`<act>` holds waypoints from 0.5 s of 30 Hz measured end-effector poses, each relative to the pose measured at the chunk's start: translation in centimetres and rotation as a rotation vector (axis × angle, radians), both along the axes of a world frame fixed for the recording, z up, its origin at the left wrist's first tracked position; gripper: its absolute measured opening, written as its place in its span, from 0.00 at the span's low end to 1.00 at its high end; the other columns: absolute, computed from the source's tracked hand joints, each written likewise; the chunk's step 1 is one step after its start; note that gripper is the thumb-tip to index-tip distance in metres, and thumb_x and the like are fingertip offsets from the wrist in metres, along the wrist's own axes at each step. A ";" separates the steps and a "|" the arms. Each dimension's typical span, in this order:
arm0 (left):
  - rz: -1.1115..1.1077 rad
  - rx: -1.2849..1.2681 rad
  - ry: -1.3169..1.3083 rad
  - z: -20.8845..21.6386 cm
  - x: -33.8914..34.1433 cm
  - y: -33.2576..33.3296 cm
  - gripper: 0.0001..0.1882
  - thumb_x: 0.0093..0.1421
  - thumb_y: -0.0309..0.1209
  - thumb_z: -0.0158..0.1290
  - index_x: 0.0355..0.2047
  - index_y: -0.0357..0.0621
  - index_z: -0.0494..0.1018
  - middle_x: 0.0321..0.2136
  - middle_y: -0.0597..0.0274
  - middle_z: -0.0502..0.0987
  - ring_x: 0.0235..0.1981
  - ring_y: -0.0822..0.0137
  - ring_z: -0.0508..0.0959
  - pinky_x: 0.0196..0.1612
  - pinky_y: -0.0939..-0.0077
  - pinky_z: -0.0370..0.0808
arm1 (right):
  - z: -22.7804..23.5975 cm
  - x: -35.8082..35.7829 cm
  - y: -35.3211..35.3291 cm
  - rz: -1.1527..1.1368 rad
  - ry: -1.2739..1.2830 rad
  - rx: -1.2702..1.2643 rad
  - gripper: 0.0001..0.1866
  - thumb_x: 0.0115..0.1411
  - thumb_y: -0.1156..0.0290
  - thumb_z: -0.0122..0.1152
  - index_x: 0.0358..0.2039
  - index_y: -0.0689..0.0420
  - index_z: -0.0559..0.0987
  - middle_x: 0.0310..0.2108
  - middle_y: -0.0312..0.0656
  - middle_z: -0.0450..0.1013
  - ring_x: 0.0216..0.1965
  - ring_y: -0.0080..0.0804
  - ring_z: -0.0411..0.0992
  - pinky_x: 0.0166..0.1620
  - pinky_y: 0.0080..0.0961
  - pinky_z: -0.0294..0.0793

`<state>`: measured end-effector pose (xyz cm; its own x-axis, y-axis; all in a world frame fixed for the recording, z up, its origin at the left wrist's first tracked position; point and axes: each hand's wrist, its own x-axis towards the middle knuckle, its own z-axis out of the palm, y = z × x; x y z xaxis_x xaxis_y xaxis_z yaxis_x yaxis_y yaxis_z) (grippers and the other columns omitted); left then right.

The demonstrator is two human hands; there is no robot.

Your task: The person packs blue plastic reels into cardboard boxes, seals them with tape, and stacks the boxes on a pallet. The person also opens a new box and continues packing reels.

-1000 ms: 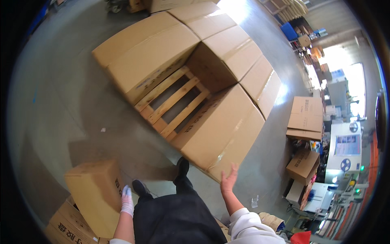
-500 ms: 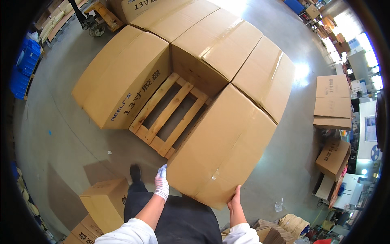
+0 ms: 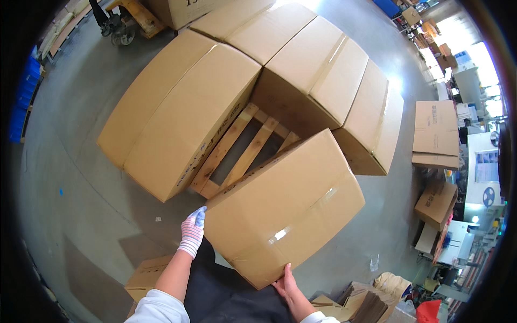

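Observation:
A large taped cardboard box (image 3: 285, 210) is held between my two hands, tilted and turned at an angle over the wooden pallet (image 3: 237, 145). My left hand (image 3: 193, 229), in a striped glove, presses on its left near corner. My bare right hand (image 3: 288, 288) grips its near edge low on the right, thumb on the side and the other fingers partly hidden beneath. Another big box (image 3: 177, 113) stands on the pallet's left side. Behind lie a closed box (image 3: 312, 59) with a taped seam and a further box (image 3: 371, 118) to its right.
A pallet jack (image 3: 121, 27) stands at the far left. Beside my legs is a smaller box (image 3: 148, 277). Folded cardboard (image 3: 366, 304) lies at the lower right. More boxes (image 3: 436, 129) are stacked along the right, by a work area. Blue bins (image 3: 27, 97) sit at the left edge.
The held box has come away from the boxes behind and turned, its far end swinging toward me. A gap has opened beside the right rear box. Both hands have shifted left with it.

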<state>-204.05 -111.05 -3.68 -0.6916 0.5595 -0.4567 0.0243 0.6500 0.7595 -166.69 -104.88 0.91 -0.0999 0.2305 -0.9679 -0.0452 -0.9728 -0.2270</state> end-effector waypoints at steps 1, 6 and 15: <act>0.014 -0.006 -0.008 -0.1 -0.5 -1.8 0.30 0.68 0.55 0.44 0.49 0.42 0.78 0.47 0.53 0.81 0.51 0.58 0.79 0.57 0.68 0.72 | 0.3 -0.8 -0.7 0.019 -0.016 -0.024 0.35 0.70 0.40 0.39 0.69 0.48 0.53 0.68 0.41 0.56 0.67 0.45 0.58 0.61 0.59 0.63; 0.226 0.029 -0.231 -0.3 -2.2 -9.0 0.30 0.70 0.51 0.45 0.55 0.36 0.74 0.52 0.56 0.78 0.54 0.66 0.75 0.60 0.73 0.68 | 1.6 -3.5 -2.3 0.205 -0.125 0.025 0.33 0.70 0.45 0.44 0.68 0.47 0.53 0.68 0.42 0.55 0.66 0.43 0.57 0.60 0.56 0.65; 0.475 0.042 -0.340 0.8 -5.2 -10.4 0.26 0.71 0.45 0.46 0.57 0.36 0.73 0.53 0.59 0.77 0.53 0.68 0.74 0.60 0.76 0.66 | 1.5 -7.9 2.6 0.476 -0.121 0.113 0.33 0.69 0.58 0.54 0.69 0.48 0.53 0.66 0.42 0.60 0.65 0.42 0.60 0.58 0.50 0.67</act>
